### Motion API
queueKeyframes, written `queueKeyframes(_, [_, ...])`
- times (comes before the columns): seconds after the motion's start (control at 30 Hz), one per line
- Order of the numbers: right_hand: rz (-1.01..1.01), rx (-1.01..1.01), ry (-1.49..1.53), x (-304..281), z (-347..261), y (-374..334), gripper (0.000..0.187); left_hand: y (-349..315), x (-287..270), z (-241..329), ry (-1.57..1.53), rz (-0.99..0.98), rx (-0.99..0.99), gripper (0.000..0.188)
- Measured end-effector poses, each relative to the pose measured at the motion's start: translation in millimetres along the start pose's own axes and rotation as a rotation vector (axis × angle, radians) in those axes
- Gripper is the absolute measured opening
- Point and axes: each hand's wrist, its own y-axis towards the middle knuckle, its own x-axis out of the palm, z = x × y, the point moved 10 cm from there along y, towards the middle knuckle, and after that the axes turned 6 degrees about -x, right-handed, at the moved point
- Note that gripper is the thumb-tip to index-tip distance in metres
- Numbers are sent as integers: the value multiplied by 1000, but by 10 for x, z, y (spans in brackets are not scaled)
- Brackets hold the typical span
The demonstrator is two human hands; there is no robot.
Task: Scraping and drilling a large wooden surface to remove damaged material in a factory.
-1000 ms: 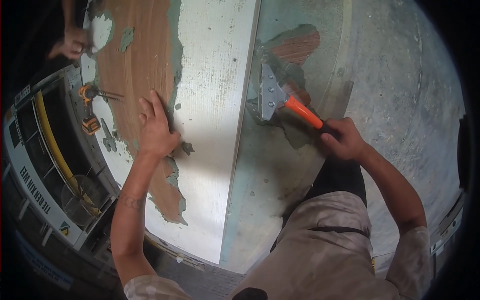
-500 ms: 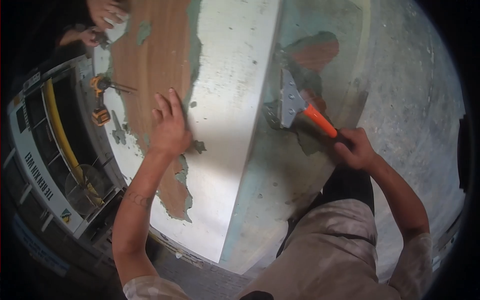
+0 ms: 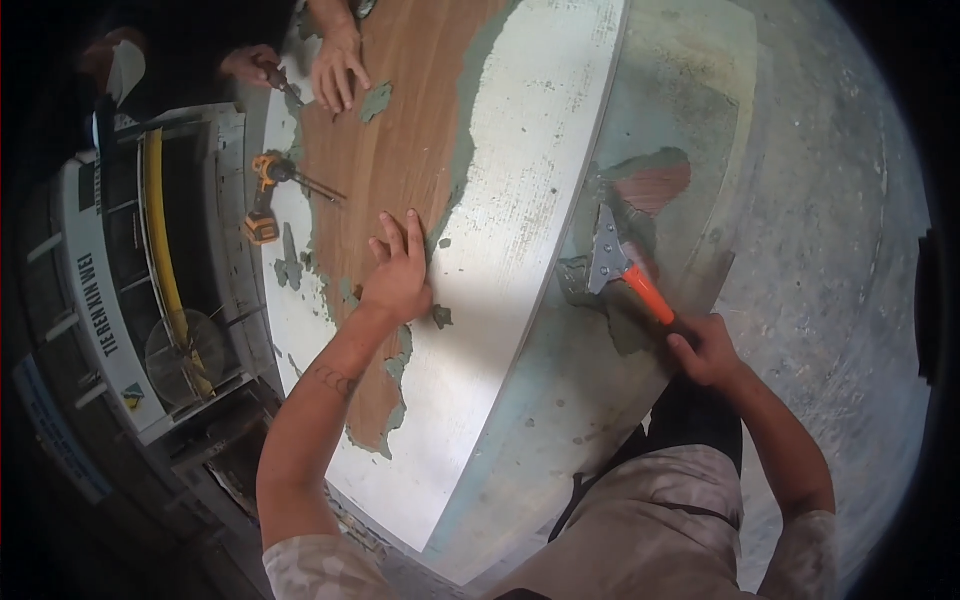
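Rested the fingers (image 3: 415, 235) of the left hand (image 3: 399, 285), slightly spread and extended, on the brown wood-grain area (image 3: 425, 120) of a white panel (image 3: 530, 170), per the head view. Pointed them toward the panel's far end. Placed the thumb side of that hand near a small grey-green chip (image 3: 442, 317).

Wrapped the fingers of the right hand (image 3: 708, 350) around the dark grip of an orange-handled scraper (image 3: 640, 285), with the thumb along the grip. Located the scraper to the right of the panel's long edge, over a ragged grey-green patch (image 3: 628, 335) on the greenish-grey board (image 3: 515, 435). Faced the silver blade head (image 3: 608, 253) toward the panel, just below a reddish-brown patch (image 3: 655, 187). Could not determine blade contact with the board.

Observed a cordless drill (image 3: 262, 200) lying on the panel's left margin, with its long bit over the wood-grain area. Observed, at the upper left, one co-worker's hand (image 3: 338, 68) with parted fingers on the wood-grain area, and a second hand (image 3: 245, 65) holding a dark-handled tool (image 3: 277, 76). Noted a yellow bar (image 3: 158, 215) at the far left.
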Motion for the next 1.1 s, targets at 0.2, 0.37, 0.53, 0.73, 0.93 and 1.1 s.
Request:
queueKeyframes(0.2, [-5,20,34,24,-26,6,30,-155,-42,-47,-63,52,-3,102])
queueKeyframes(0.37, [25,49,37,-16,2,-51,34,-499,4,-93,-237,176,88,79])
queueKeyframes(0.53, [23,103,109,16,-5,-50,34,-744,393,-230,-94,441,-44,66])
queueKeyframes(0.73, [-5,109,96,55,81,-67,33,-745,409,-280,-198,441,-104,61])
queueKeyframes(0.93, [-16,96,81,114,86,-37,31,-774,513,-433,-170,585,-278,57])
queueKeyframes(1.1, [-30,113,60,103,71,-35,32,-644,500,-546,-140,525,-186,56])
